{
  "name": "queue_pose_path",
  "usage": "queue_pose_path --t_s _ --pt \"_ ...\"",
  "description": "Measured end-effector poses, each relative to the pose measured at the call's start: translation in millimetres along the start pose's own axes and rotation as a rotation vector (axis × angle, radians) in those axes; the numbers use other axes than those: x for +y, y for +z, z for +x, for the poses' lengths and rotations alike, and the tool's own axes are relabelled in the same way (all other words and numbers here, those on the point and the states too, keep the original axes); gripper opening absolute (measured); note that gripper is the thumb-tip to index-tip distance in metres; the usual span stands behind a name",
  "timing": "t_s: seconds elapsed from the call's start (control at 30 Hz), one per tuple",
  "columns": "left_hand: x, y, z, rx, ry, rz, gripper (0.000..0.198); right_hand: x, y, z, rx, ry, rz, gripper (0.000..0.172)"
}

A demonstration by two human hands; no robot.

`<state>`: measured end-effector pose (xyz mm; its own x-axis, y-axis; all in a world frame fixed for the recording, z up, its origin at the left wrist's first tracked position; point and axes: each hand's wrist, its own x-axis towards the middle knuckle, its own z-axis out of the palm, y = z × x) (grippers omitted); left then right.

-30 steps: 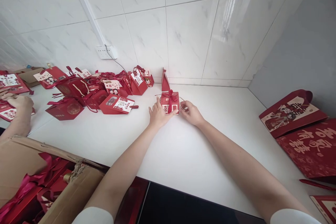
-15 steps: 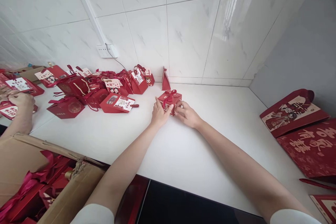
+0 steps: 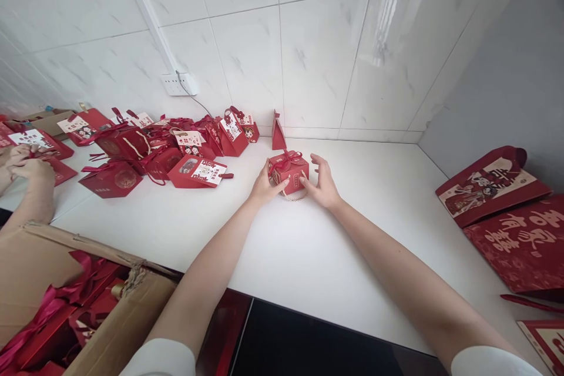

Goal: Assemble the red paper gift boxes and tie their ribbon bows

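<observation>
A small red gift box [image 3: 288,179] with gold print and a ribbon bow [image 3: 289,158] on top sits upright on the white counter. A twisted cream cord handle [image 3: 294,197] hangs down at its front. My left hand [image 3: 264,187] grips the box's left side, thumb on the front and fingers reaching behind. Spread apart at the right side is my right hand [image 3: 325,185]; its thumb tip is at the front face, while the other fingers stand off the box.
Several red gift boxes [image 3: 112,179] crowd the counter to the left, near a co-worker's hands [image 3: 33,167]. A narrow red box [image 3: 278,132] stands by the wall. An open carton [image 3: 145,299] of red boxes is at front left. Larger red bags [image 3: 520,247] lie on the right.
The box has turned so its printed front and cord handle now show. My right hand has opened and drawn away to the right. The co-worker's hands have shifted slightly.
</observation>
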<state>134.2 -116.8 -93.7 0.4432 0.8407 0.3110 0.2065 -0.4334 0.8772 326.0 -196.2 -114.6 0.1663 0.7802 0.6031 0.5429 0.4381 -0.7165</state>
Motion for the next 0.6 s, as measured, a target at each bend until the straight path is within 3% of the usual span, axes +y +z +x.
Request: queue_pose_path --t_s 0.1,0.2,0.3,0.4,0.6 --pt "0.2 1.6 0.0 -0.069 0.004 -0.106 0.064 10.1 -0.4 -1.0 -0.196 0.222 0.238 0.082" --pt "1.1 1.0 -0.4 -0.070 -0.075 -0.143 0.056 12.3 0.2 -0.6 -0.338 0.304 0.359 0.083" --pt "4.2 -0.5 -0.9 -0.058 -0.153 -0.094 0.057 9.2 0.7 2.1 -0.316 0.368 0.367 0.088" --pt "10.1 -1.4 -2.1 -0.119 -0.149 -0.085 0.056 5.8 0.5 4.9 -0.285 0.435 0.355 0.088" --pt "22.8 -4.7 -6.3 -0.229 -0.120 -0.074 0.056 1.3 -4.3 5.2 -0.318 0.367 0.310 0.075"
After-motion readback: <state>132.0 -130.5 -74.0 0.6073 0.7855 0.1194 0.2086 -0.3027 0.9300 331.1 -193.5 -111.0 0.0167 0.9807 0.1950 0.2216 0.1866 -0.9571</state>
